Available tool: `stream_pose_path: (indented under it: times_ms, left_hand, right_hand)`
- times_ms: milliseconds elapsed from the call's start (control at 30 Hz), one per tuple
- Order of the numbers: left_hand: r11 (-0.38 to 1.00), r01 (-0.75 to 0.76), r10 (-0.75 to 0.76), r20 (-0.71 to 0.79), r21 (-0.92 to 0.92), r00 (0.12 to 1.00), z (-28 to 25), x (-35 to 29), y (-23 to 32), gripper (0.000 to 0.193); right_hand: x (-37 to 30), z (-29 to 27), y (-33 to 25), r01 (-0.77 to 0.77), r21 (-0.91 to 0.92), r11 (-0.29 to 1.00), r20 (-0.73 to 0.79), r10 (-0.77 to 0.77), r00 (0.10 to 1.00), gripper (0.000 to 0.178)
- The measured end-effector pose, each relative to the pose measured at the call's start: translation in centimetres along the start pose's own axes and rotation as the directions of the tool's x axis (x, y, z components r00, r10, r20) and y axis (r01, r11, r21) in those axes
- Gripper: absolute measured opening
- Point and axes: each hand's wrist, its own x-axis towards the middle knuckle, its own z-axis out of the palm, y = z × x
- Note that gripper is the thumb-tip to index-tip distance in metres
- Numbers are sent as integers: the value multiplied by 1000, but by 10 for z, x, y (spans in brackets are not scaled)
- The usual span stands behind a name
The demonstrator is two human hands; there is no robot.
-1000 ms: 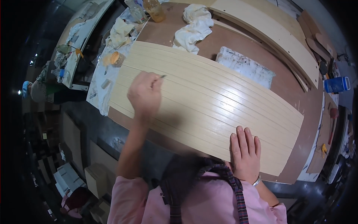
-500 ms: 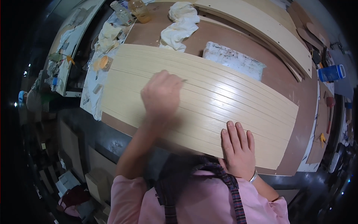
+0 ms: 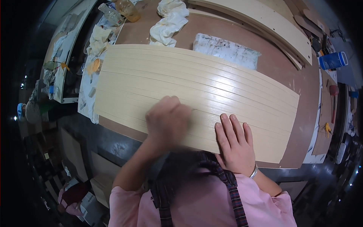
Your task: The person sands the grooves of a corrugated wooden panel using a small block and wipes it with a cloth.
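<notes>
Grooved board [image 3: 159, 75] now has the left hand [image 3: 168, 121], curled round a thin tool [image 3: 193, 109], nearer the flat right hand [image 3: 238, 147]

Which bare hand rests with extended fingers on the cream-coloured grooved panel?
The right hand, wearing a silver wristband; the left hand is curled.

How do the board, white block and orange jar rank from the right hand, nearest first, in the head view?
1. Board: under the right hand.
2. White block: beyond the board's far edge.
3. Orange jar: past the board's left end.
</notes>
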Motion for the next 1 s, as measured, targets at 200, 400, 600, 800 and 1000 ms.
stream_pose_path:
  times_ms: [200, 400, 600, 800, 1000]
  left_hand:
    - [1000, 8, -7, -53, 10, 999, 1, -16, -10, 8]
    - [996, 66, -73, -128, -58, 989, 0, -9, -2, 8]
    - [994, 82, -86, -54, -67, 995, 1, -9, 10, 7]
    - [971, 239, -232, -320, -19, 919, -28, -28, -44, 6]
    - [973, 225, -202, -285, 49, 937, -39, -30, -73, 8]
  right_hand:
    - [-1, -1, -2, 6, 20, 1000, -6, -6, 1000, 88]
    - [-3, 2, 0, 3, 37, 999, -3, -3, 1000, 95]
    - [-4, 3, 2, 10, 42, 999, 3, -10, 1000, 96]
    - [-1, -1, -3, -2, 15, 1000, 7, 2, 1000, 85]
    - [-2, 1, -2, -12, -6, 1000, 11, 12, 1000, 87]
